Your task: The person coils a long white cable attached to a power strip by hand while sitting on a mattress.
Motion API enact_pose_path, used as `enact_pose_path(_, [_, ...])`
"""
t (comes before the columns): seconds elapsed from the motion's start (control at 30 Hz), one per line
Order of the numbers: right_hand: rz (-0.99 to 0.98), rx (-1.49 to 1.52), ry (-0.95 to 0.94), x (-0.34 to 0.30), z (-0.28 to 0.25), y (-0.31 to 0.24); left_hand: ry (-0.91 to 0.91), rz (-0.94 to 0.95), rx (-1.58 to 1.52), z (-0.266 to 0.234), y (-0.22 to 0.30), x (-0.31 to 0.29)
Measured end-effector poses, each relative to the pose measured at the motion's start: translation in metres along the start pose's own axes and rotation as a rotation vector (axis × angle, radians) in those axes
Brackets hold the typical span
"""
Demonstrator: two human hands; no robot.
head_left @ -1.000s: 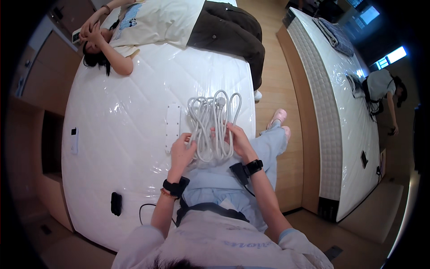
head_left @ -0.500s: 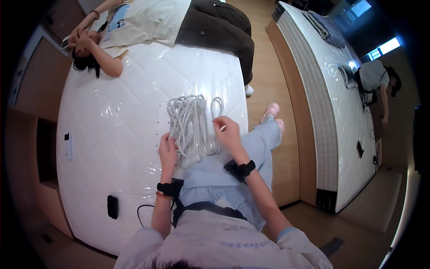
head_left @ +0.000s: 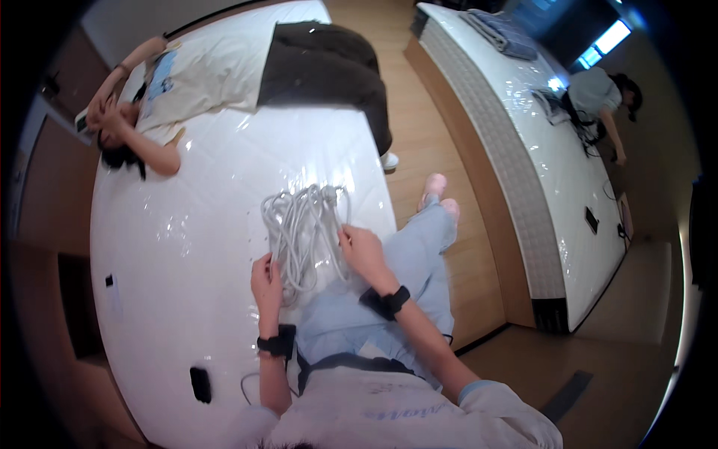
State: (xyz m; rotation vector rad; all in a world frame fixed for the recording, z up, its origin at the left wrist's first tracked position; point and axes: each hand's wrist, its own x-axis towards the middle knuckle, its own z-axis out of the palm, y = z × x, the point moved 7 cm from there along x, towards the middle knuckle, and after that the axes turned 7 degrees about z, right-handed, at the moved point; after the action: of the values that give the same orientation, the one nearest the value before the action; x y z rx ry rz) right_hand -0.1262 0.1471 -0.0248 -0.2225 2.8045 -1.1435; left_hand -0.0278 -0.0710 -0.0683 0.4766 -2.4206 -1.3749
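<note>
A bundle of white cable (head_left: pixel 303 228) lies in long loops on the plastic-covered white mattress (head_left: pixel 187 254) in front of me. My left hand (head_left: pixel 267 278) rests on the near left end of the loops, fingers curled over the strands. My right hand (head_left: pixel 361 251) holds the right side of the bundle, fingers closed around a few strands. Both wrists carry black bands. I sit at the mattress edge with one leg in light blue trousers (head_left: pixel 404 262) stretched out.
A person in a white shirt and dark trousers (head_left: pixel 224 75) lies across the far end of the mattress. A small black device (head_left: pixel 200 384) lies near the front edge. A second mattress (head_left: pixel 538 142) stands to the right, with another person (head_left: pixel 598 93) at it.
My view has shifted, so the bundle sits a little further right and lower. Both hands stay on the cable loops, the right hand still gripping the right strands.
</note>
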Motion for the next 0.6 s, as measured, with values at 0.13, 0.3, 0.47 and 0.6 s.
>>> enact_pose_path(0.13, [-0.010,0.038,0.089,-0.013,-0.013,-0.017,-0.003,0.006,-0.061,0.000,0.008,0.004])
enact_pose_path(0.3, [-0.042,-0.024,0.156,-0.006,-0.032,-0.030,-0.019,-0.001,-0.069,0.007,-0.003,0.008])
enact_pose_path(0.47, [-0.036,-0.041,0.142,-0.008,-0.060,-0.033,-0.016,0.085,-0.043,0.008,-0.017,0.007])
enact_pose_path(0.6, [-0.023,0.066,0.210,-0.023,-0.063,-0.035,-0.028,-0.003,-0.080,0.005,-0.013,0.008])
